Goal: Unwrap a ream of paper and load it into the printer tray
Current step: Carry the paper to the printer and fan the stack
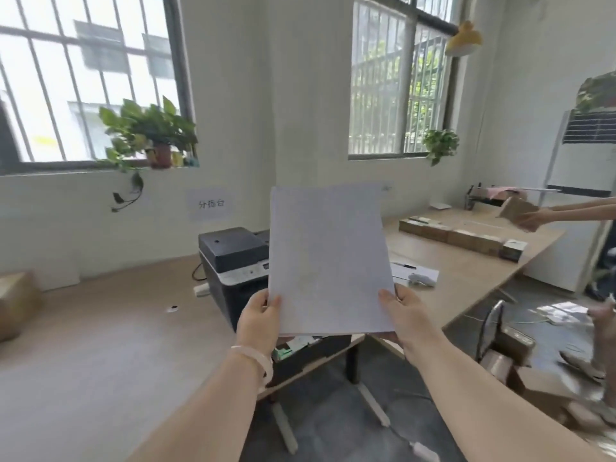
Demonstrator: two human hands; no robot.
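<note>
A stack of white paper (pixel 328 258) stands upright in front of me, held by its bottom corners. My left hand (pixel 261 320) grips the lower left corner with the thumb on the front. My right hand (pixel 405 316) grips the lower right corner the same way. Behind the sheets sits a black and grey printer (pixel 233 261) on the wooden desk (pixel 100 345); the paper hides its right half. Below the stack a dark open tray (pixel 313 351) sticks out at the desk edge, with something green and white inside it.
Another person's arms (pixel 566 211) hold a brown packet at the far right, above a second table (pixel 466 265) bearing a row of brown packets. Cardboard boxes (pixel 513 355) and a chair stand on the floor at right. Potted plants sit on the window sills.
</note>
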